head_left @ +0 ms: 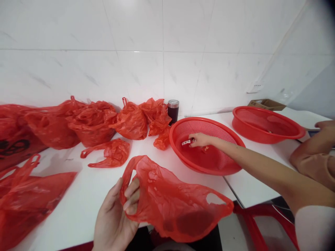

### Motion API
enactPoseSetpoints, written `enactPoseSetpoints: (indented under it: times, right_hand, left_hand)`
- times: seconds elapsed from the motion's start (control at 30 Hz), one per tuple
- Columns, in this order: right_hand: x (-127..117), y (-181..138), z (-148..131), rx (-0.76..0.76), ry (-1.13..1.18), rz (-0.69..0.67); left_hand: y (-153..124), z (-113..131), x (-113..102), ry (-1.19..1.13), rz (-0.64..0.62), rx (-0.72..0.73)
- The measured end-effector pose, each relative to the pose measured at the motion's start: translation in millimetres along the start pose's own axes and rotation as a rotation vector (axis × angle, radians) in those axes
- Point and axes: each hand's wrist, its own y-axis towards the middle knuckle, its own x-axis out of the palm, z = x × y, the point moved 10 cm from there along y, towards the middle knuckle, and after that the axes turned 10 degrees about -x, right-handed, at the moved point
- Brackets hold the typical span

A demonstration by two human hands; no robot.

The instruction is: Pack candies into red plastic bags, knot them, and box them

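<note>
My left hand (117, 209) grips a thin red plastic bag (172, 198) by one handle, fingers curled through the loop. The bag hangs partly open over the table's front edge. My right hand (199, 140) reaches inside a red perforated plastic basket (180, 158), with its fingertips pinched on a small red-and-white packet (186, 142). A few small red-and-gold pieces (205, 149) lie in the basket below that hand. What the packet holds cannot be seen.
Filled red bags (133, 120) line the wall on the left; a crumpled bag (115, 153) lies before them. A dark tumbler (173, 113) stands behind the basket. Rightward are a second red basket (240, 130), a cardboard box (267, 104) and another person's arm (309, 150). A red stool (274, 211) stands below.
</note>
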Motion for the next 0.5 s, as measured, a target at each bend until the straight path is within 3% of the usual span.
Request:
enactPoseSetpoints:
  times: [0.1,0.17,0.3,0.4,0.43,0.5]
  right_hand:
    - [-29,-16,-14,-0.014,0.097,0.004]
    - [-50,-29,-39,-0.051,0.259,0.042]
    - [-66,-62,-132,-0.229,0.958,0.119]
    - [-33,-88,-217,-0.375,1.266,-0.081]
    - [-14,-93,-237,-0.381,1.296,-0.155]
    - [20,-93,-250,-0.352,1.261,-0.162]
  left_hand:
    - [0,-1,3,0.003,0.015,0.012]
    - [2,-3,3,0.003,0.026,0.005]
    - [9,-8,4,0.018,0.008,-0.005]
    - [13,-8,2,0.023,-0.025,-0.025]
    - [14,-8,0,0.026,-0.034,-0.034]
    - [12,-6,-4,0.031,-0.047,-0.048]
